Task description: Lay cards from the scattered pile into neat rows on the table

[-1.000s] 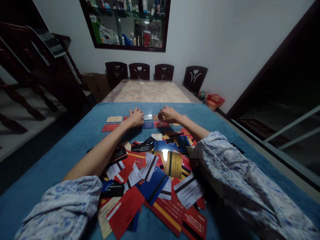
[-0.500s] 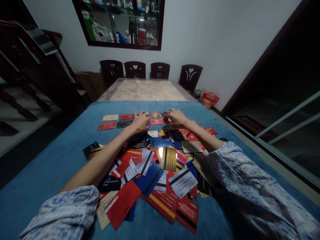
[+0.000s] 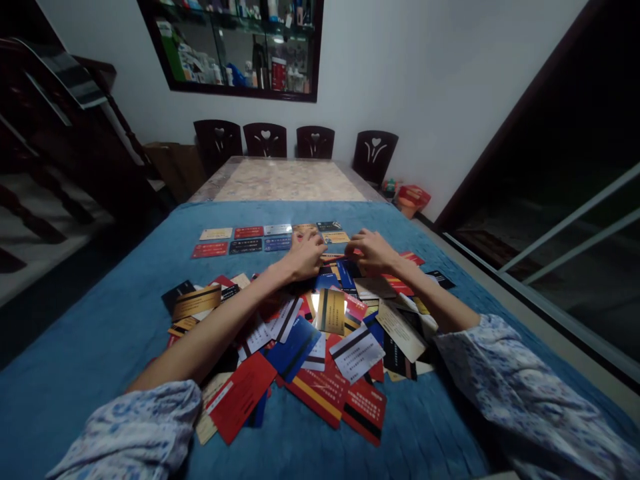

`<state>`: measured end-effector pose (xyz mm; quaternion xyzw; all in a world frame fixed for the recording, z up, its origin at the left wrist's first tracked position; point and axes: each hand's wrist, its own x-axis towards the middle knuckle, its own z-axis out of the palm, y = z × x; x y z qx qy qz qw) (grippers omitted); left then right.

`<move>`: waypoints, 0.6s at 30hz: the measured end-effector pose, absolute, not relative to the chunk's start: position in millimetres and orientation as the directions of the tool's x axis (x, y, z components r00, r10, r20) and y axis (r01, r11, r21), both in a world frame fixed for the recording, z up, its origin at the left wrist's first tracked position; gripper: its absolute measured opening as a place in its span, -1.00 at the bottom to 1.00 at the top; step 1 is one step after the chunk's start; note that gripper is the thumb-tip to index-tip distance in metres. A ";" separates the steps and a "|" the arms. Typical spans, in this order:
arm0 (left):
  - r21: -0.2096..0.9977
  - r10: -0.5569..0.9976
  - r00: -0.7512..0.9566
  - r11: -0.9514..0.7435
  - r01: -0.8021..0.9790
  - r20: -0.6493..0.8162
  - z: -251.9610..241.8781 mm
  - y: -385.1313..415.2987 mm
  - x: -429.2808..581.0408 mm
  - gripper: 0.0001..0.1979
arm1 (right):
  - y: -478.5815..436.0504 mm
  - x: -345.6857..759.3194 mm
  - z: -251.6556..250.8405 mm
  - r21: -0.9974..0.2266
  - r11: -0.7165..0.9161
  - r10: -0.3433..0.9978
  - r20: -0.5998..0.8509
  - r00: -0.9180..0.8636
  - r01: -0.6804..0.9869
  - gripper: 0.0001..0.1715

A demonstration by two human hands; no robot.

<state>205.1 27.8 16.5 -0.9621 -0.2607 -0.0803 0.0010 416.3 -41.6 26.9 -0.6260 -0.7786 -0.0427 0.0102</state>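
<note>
Two rows of bank-style cards lie on the blue cloth (image 3: pixel 115 300); a yellow card (image 3: pixel 336 237) is near the right end of the front row, below a dark card (image 3: pixel 329 226). My left hand (image 3: pixel 306 257) reaches over the front row, left of the yellow card, fingers bent and tips partly hidden. At the far edge of the loose card pile, my right hand (image 3: pixel 374 251) has its fingers curled down, with a reddish patch under them that I cannot make out clearly. A blue card (image 3: pixel 277 244) lies left of my left hand. Nearer me, a gold card (image 3: pixel 331 311) tops the pile.
The heap spreads between my forearms, with a red card (image 3: pixel 240 397) and a white striped card (image 3: pixel 357 353) at its near side. A bare tabletop part (image 3: pixel 290 179), several dark chairs (image 3: pixel 315 142) and a glass-shelved cabinet (image 3: pixel 245 53) are beyond.
My right hand has moved right and slightly nearer, off the row, leaving the yellow card in view there. My left hand has moved right, uncovering the blue card. The view has shifted slightly.
</note>
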 end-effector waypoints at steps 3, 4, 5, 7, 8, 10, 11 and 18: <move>0.035 0.447 0.881 -0.894 0.447 0.158 17.3 13.7 213.4 -0.63 | -52.1 426.1 20.8 0.049 0.192 0.977 0.084 -0.195 0.980 -0.75; 0.041 0.435 0.887 -0.900 0.434 0.156 17.4 9.2 216.1 -0.62 | -55.8 429.3 18.6 0.042 0.189 0.977 0.095 -0.192 0.981 -0.75; 0.043 0.420 0.895 -0.907 0.419 0.149 17.3 4.8 218.7 -0.60 | -59.7 432.5 16.3 0.031 0.187 0.976 0.105 -0.190 0.982 -0.75; 0.040 0.392 0.908 -0.920 0.391 0.150 16.7 -4.0 223.6 -0.57 | -67.6 438.8 11.6 0.006 0.190 0.972 0.141 -0.189 0.982 -0.76; 0.034 0.374 0.914 -0.927 0.374 0.156 16.2 -8.3 225.8 -0.57 | -71.6 442.1 9.1 -0.007 0.198 0.966 0.169 -0.194 0.980 -0.76; 0.019 0.337 0.926 -0.941 0.339 0.173 15.0 -16.8 229.6 -0.60 | -79.2 448.6 3.6 -0.040 0.262 0.943 0.224 -0.247 0.964 -0.76; 0.011 0.323 0.930 -0.945 0.327 0.176 14.4 -20.9 231.3 -0.62 | -82.7 451.9 0.7 -0.061 0.291 0.930 0.254 -0.268 0.955 -0.76; 0.031 0.265 0.948 -0.964 0.264 0.174 6.9 -39.2 240.7 -0.70 | -98.2 468.8 -13.2 -0.137 0.401 0.872 0.360 -0.331 0.906 -0.78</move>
